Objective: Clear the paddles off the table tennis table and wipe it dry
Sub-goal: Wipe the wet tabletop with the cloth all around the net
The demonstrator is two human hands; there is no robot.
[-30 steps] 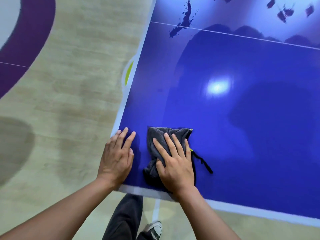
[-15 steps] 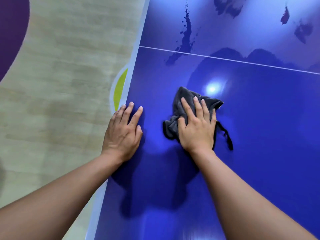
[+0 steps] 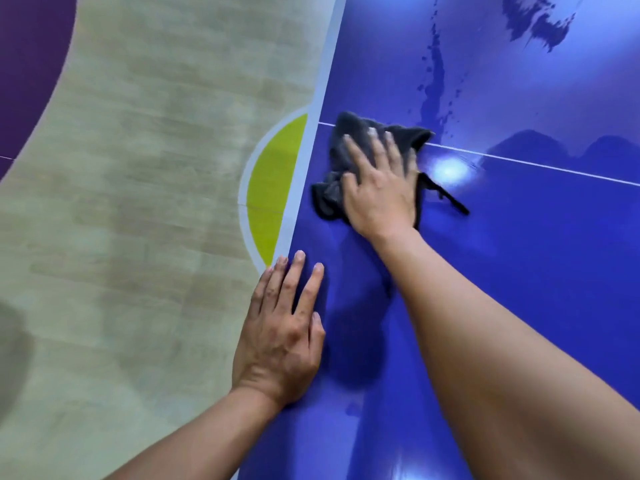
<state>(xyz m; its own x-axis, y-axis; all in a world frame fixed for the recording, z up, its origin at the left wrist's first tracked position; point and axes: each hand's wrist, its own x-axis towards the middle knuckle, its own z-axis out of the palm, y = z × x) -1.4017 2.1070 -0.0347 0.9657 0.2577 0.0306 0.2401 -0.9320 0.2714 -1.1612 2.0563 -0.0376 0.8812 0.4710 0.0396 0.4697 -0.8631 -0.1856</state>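
Blue and glossy, the table (image 3: 519,271) carries the whole scene; the dark grey cloth (image 3: 341,133) lies bunched on it just beside the pale left edge band (image 3: 322,109), straddling the white line (image 3: 554,169); the right hand (image 3: 377,192) presses flat on top with fingers straight and spread, not curled round the fabric; the left hand (image 3: 280,327) rests flat and open on the table nearer the body, close to the same edge, apparently as a brace

Beyond the line lies a long water streak (image 3: 433,77) with scattered drops, and a further wet patch (image 3: 536,22) sits well apart toward the far right; so drying looks far from finished

Risks, as I judge them: a flat palm grips nothing, so the cloth may slide out from under the hand or roll tighter, covering less surface with each pass; bunched like this it could soak quickly and smear a thin film instead of lifting it; glare on the gloss could hide that film; the thin strap (image 3: 450,200) trailing to the right may drag a wet trace across dried surface; a stroke toward the left could push water over the edge onto the wood-look floor (image 3: 138,202), leaving a slippery spot; reaching to the far patch shifts more weight onto the bracing hand, which might skid if the table beneath it is damp
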